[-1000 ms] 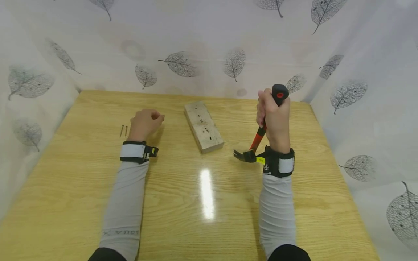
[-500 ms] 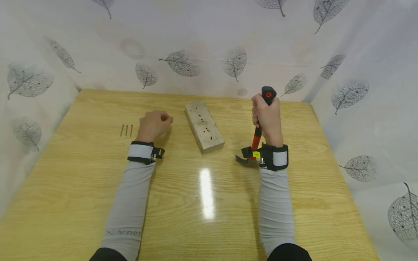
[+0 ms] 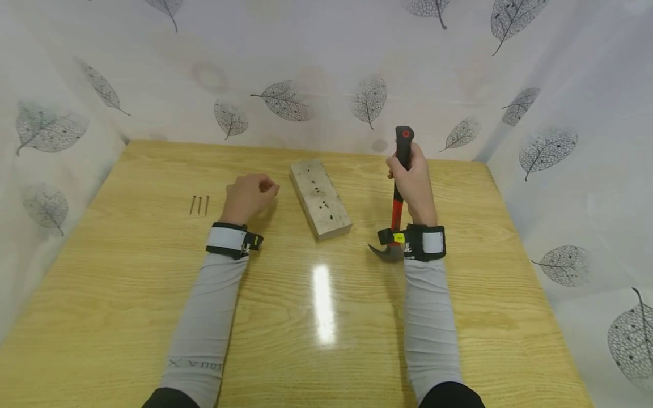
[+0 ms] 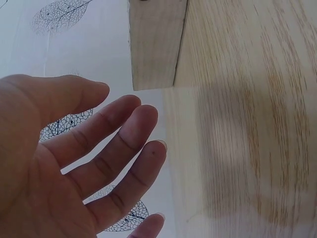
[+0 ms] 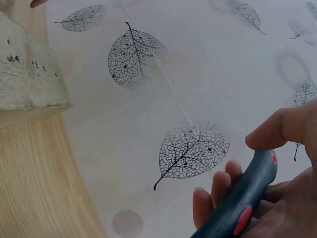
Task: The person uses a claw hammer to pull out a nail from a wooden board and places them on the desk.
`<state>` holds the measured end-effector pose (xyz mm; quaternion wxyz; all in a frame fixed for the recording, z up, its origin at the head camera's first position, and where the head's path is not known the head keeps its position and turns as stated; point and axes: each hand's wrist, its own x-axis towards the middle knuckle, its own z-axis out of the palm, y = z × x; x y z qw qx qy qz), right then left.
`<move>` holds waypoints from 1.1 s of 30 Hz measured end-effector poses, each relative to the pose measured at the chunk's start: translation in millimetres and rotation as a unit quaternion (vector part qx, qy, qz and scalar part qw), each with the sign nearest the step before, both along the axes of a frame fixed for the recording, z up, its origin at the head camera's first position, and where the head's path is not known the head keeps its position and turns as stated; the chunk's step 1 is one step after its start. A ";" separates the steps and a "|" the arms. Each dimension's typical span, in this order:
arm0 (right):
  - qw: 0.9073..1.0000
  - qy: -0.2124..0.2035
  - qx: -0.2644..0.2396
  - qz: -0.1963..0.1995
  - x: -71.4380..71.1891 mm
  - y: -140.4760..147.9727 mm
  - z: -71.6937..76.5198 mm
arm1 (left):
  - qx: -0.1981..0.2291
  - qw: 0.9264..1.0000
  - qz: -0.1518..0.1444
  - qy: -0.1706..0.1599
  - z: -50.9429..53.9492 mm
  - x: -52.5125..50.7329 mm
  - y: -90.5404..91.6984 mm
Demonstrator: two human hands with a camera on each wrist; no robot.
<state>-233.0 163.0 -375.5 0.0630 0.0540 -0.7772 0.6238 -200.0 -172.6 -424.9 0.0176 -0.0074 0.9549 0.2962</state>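
My right hand [image 3: 417, 184] grips the black and red handle of a claw hammer [image 3: 397, 212]. The hammer's head hangs low beside the wrist strap, claw to the left, and part of it is hidden by the strap. In the right wrist view the thumb and fingers are around the handle end [image 5: 242, 198]. My left hand [image 3: 247, 198] hovers left of a pale wooden block [image 3: 321, 198], apart from it. Its fingers are loosely bent with nothing between them, as the left wrist view shows. Three nails [image 3: 200, 205] lie side by side left of that hand.
Dark holes or marks run along the block's top. The wooden table [image 3: 326, 362] meets a leaf-patterned curtain [image 3: 316, 56] at the back and on both sides. A bright reflection lies on the tabletop in front of the block.
My left hand has moved right, away from the nails, uncovering the third one. My right hand has shifted a little left, and the hammer handle now stands more in line with the forearm.
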 end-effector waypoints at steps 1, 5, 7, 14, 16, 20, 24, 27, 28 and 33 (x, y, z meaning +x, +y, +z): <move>1.000 -0.007 0.003 0.004 -1.5 0.2 -2.3 | 0.001 1.000 0.000 0.001 0.0 -0.4 0.4; 0.999 -0.040 -0.006 0.012 -8.5 2.7 -12.8 | 0.000 1.000 0.005 0.007 -0.4 -1.4 2.1; 0.997 -0.067 -0.017 0.017 -12.0 5.1 -20.2 | 0.002 1.000 0.006 0.012 -1.3 -1.0 2.7; 0.990 -0.137 -0.028 0.035 -20.3 10.8 -46.4 | 0.003 1.000 0.002 0.012 -5.6 -0.5 3.7; 0.987 -0.153 -0.021 0.041 -22.3 12.1 -51.8 | 0.002 1.000 -0.001 0.011 -6.4 -1.4 4.1; 0.980 -0.193 -0.019 0.050 -26.1 14.9 -61.8 | 0.001 1.000 -0.006 0.010 -6.1 -1.4 5.4; 0.972 -0.222 -0.050 0.059 -27.0 15.5 -67.9 | 0.002 1.000 -0.011 0.007 -4.4 -0.9 7.2; 0.970 -0.230 -0.060 0.058 -28.2 15.1 -70.2 | 0.004 1.000 -0.016 0.005 -4.5 -0.9 8.5; 0.970 -0.230 -0.055 0.054 -28.3 15.3 -70.8 | 0.005 1.000 -0.017 0.004 -5.3 -1.3 8.9; 0.974 -0.222 0.016 0.043 -28.9 18.8 -72.2 | 0.008 1.000 -0.023 0.003 -10.2 -2.9 11.0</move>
